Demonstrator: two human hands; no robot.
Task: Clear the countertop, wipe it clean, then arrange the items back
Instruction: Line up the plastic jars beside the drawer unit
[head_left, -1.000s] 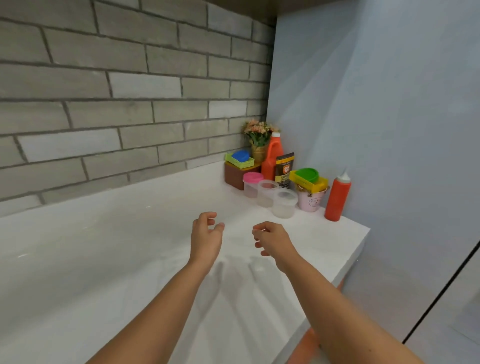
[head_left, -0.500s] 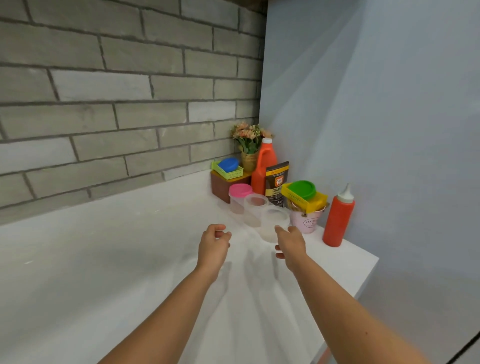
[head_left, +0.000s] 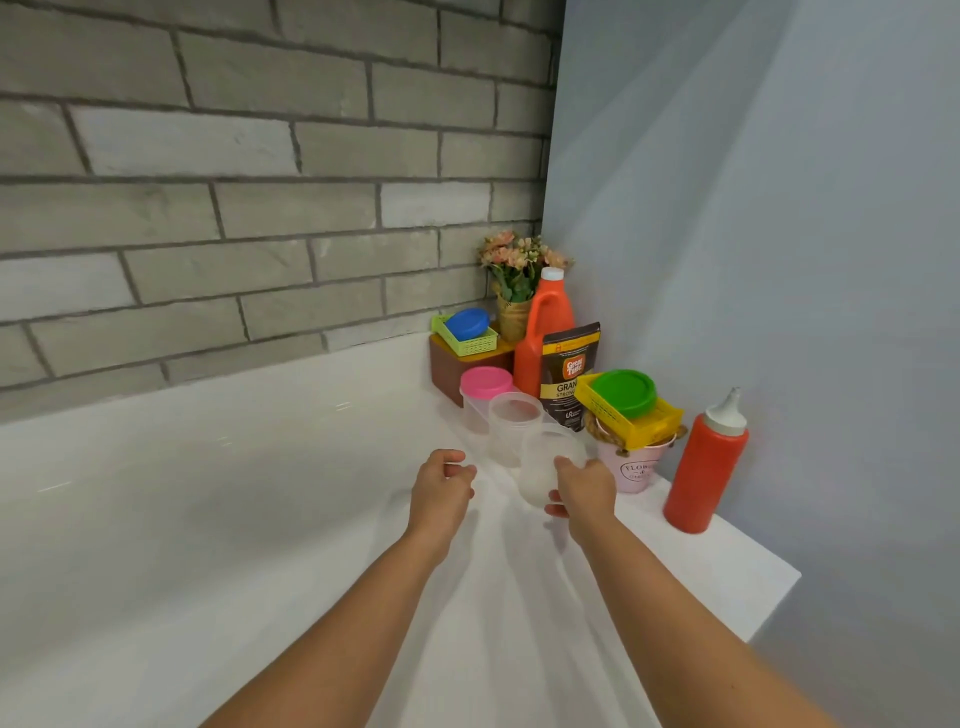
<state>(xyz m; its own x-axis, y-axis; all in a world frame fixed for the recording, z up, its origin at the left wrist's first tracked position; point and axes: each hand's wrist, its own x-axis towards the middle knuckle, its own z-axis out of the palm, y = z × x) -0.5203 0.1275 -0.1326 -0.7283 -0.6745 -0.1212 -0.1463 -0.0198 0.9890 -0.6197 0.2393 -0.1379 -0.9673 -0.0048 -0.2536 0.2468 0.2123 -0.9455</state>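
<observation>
now right grip (head_left: 587, 496) curls round clear cup (head_left: 540, 467), left grip (head_left: 441, 493) loosely curled.

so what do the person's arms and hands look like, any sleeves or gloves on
The left forearm and right forearm are bare, with no sleeve in view. The left hand and right hand are ungloved. No watch, bracelet or ring shows on the parts the camera sees.

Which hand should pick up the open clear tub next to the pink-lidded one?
Probably the left hand: it holds nothing and hovers close beside that lidless clear tub. The right hand grips the nearest clear tub.
</observation>
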